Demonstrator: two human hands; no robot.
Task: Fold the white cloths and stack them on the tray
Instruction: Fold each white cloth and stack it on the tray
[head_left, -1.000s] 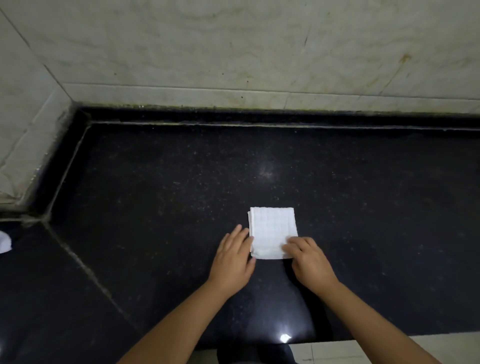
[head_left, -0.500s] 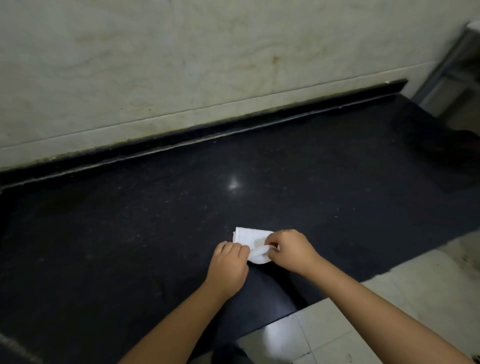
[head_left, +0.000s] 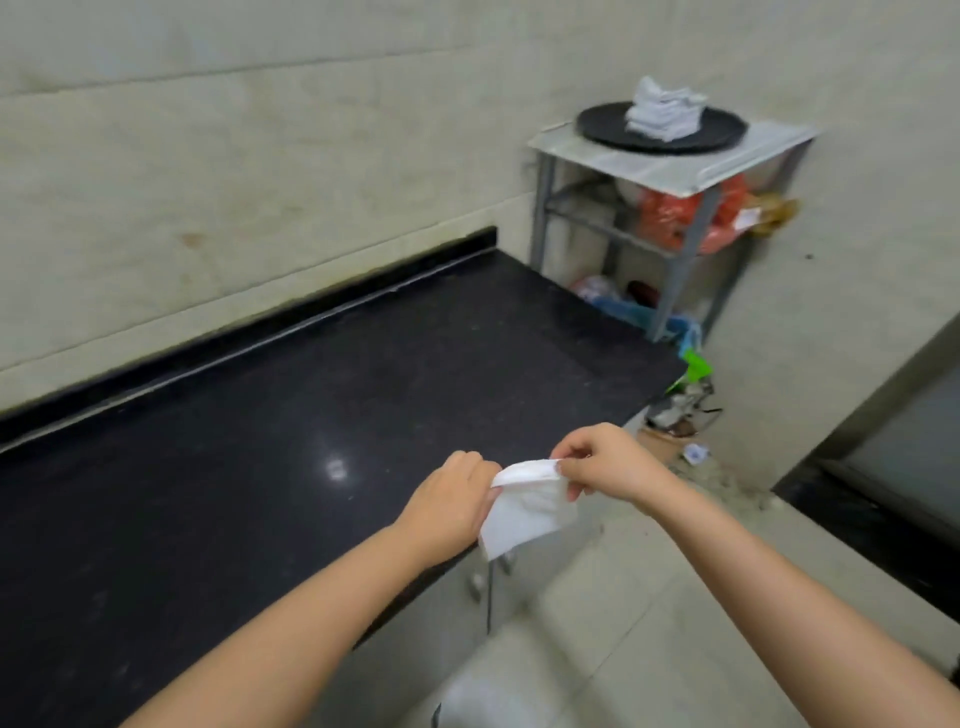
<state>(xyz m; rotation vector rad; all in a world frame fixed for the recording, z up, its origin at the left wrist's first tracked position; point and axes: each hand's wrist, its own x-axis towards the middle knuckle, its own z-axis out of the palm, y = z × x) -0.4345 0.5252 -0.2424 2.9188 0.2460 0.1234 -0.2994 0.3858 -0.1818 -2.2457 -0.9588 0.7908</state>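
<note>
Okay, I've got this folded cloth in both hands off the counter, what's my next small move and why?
Probably carry the folded cloth right and forward toward the black round tray on the metal stand. Both the left hand and right hand pinch its top edge, it hangs clear of the black counter, and a stack of folded cloths already sits on that tray.

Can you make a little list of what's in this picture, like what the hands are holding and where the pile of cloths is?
left hand: pinches the left top corner of the small folded white cloth
right hand: pinches its right top corner
cloth: lifted, hanging past the edge of the shiny black stone counter
tray: round black tray on a grey metal rack
pile: stack of folded white cloths on the tray
</note>
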